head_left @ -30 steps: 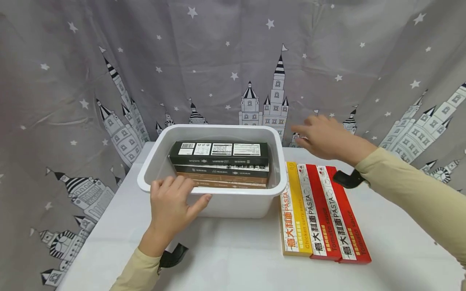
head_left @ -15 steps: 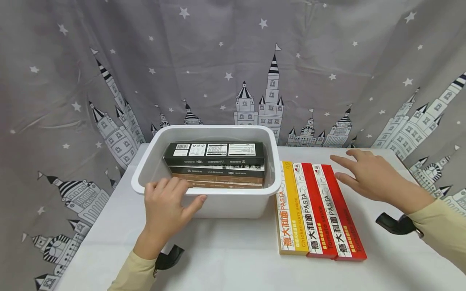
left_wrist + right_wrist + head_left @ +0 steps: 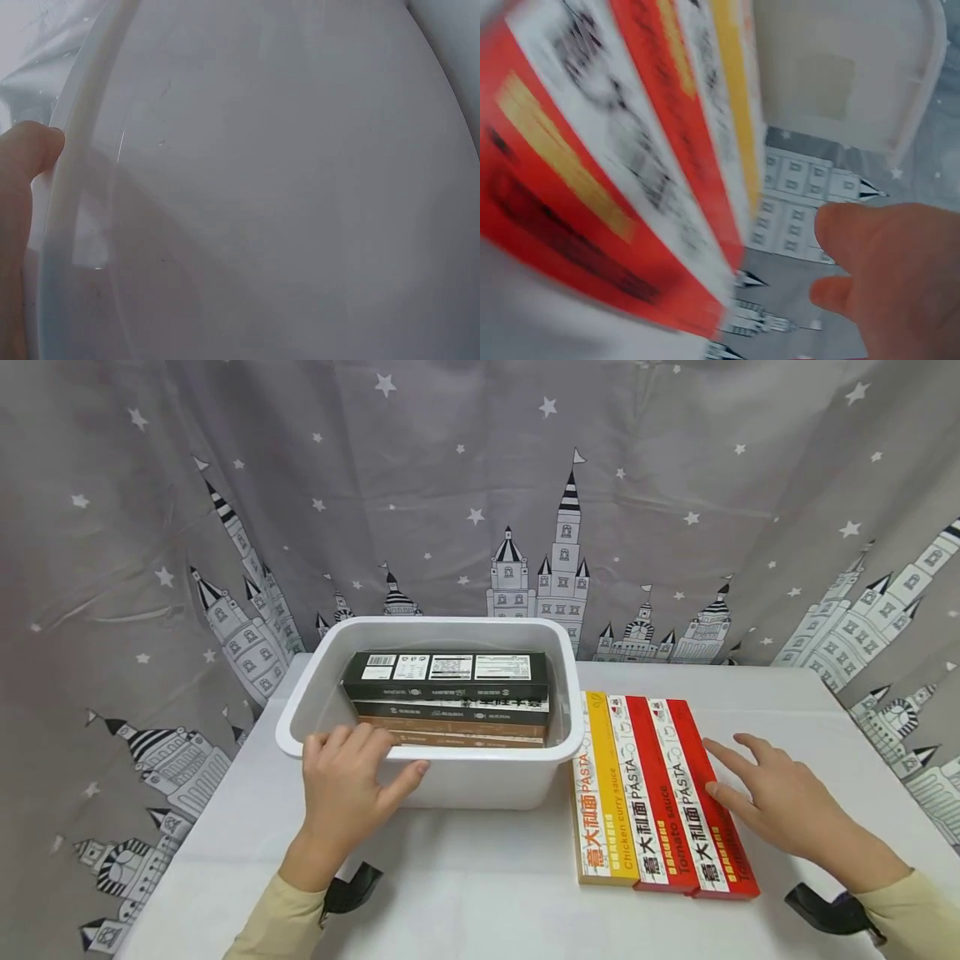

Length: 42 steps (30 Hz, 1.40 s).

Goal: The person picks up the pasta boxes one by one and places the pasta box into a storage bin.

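At seven o'clock on the smooth white bin [image 3: 517, 754], the left hand's [image 3: 347, 789] grip is clamped over the rim, fingertips hidden inside, while the right hand [image 3: 783, 797] has its grip apart at three o'clock of the outer red carton [image 3: 708, 802], contact impossible to tell. That slim, flat carton lies on the desk [image 3: 480, 881] at four o'clock from the bin, beside the inner red carton [image 3: 654, 802] and the yellow carton [image 3: 606, 802], whose edge the rim overlaps; black cartons [image 3: 450, 673] and brown cartons [image 3: 457, 727] stack inside, partly cut off. Only the right wrist view, lettering blurred, shows a beige square patch [image 3: 824, 86] on the bin.
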### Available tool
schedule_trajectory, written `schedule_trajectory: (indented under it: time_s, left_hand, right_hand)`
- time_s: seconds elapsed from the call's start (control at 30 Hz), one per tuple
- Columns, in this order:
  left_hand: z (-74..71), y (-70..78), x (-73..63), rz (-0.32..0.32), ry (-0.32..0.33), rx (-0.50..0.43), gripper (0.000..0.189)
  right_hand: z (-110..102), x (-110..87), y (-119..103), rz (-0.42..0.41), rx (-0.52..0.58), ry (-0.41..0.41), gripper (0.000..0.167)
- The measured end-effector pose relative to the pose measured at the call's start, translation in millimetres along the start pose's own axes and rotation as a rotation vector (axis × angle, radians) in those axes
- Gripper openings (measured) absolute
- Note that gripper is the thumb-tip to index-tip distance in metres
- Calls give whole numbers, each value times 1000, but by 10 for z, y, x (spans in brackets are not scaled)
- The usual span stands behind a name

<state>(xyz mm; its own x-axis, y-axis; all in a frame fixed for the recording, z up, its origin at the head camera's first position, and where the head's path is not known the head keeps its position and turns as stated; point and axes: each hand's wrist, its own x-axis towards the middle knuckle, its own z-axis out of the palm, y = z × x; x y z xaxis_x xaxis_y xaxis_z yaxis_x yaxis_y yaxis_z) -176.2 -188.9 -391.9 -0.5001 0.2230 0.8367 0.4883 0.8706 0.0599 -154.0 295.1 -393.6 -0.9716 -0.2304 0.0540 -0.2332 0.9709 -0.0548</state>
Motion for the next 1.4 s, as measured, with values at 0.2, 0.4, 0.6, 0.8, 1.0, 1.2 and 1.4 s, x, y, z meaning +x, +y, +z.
schedule_trajectory:
  time_s: [0.2,0.4,0.6,0.8,1.0,1.2,1.4]
  left_hand:
    - [11,12,7,8,11,1,71]
    - [6,13,11,4,9,-3,71]
    - [25,24,17,10,20,-7,70]
    - [8,5,3,-12,-13,5,72]
    - [-9,-2,6,-7,-17,15,72]
    - [-12,-4,10,-3,-11,16,72]
    - [-2,-2,8,-3,-10,10,72]
  right_hand:
    - [362,-204,-82,59,102,2,69]
    - [599,-341,-187,145,213,3,73]
    - [765,-482,-328,158,279,92,69]
    - [883,-517,-434,134,287,162,66]
    - [910,-518,-467,152,254,131,68]
    - [913,-523,-465,135,230,138,66]
    - [889,-528,-431,153,244,120,64]
